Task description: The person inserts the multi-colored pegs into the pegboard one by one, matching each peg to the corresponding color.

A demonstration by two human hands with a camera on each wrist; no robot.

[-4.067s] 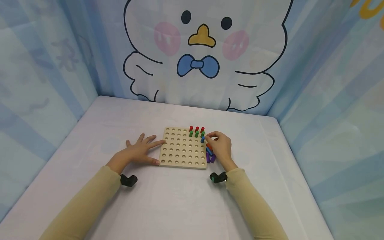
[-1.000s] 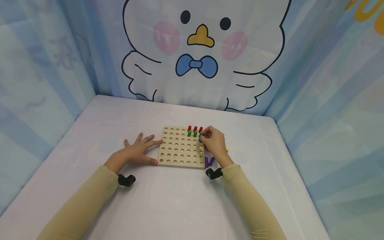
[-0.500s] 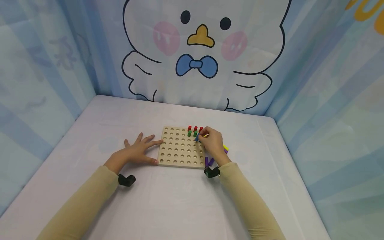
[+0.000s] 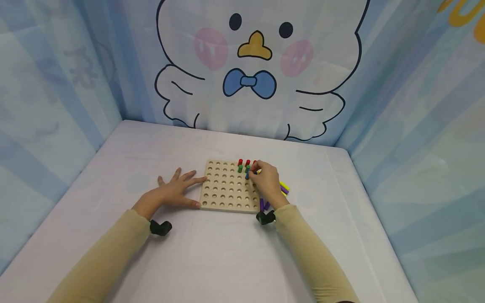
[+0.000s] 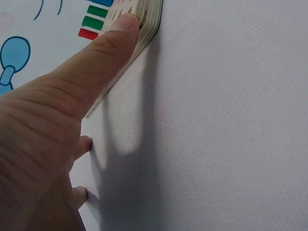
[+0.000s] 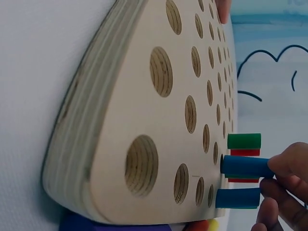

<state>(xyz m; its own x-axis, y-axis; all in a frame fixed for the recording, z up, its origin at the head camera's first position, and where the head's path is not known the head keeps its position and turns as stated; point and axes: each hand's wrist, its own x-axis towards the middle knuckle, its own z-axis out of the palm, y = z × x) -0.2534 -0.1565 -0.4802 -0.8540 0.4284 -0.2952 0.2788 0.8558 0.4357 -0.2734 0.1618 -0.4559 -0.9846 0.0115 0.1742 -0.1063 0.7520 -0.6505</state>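
A square wooden pegboard [image 4: 229, 191] with rows of round holes lies on the table. My right hand [image 4: 266, 182] pinches a blue peg [image 6: 248, 166] between thumb and fingertips, its lower end right at a hole beside another blue peg [image 6: 238, 198] standing in the board. Behind them, red pegs [image 4: 240, 162] and green pegs [image 4: 240, 168] stand upright in two rows, partly hidden by the hand. The fingers of my left hand [image 4: 176, 190] are spread, with thumb and index fingertip against the board's left edge; its thumb [image 5: 126, 23] shows at the rim in the left wrist view.
Loose purple pegs [image 4: 262, 205] lie by the board's right edge. A yellow peg [image 4: 284, 185] and more pegs lie partly hidden beyond my right hand. A printed curtain [image 4: 248, 113] closes off the table's back and sides.
Over the last second my right hand has carried the blue peg left along the row, from beside the right column to the hole beside it. My left hand stays put.
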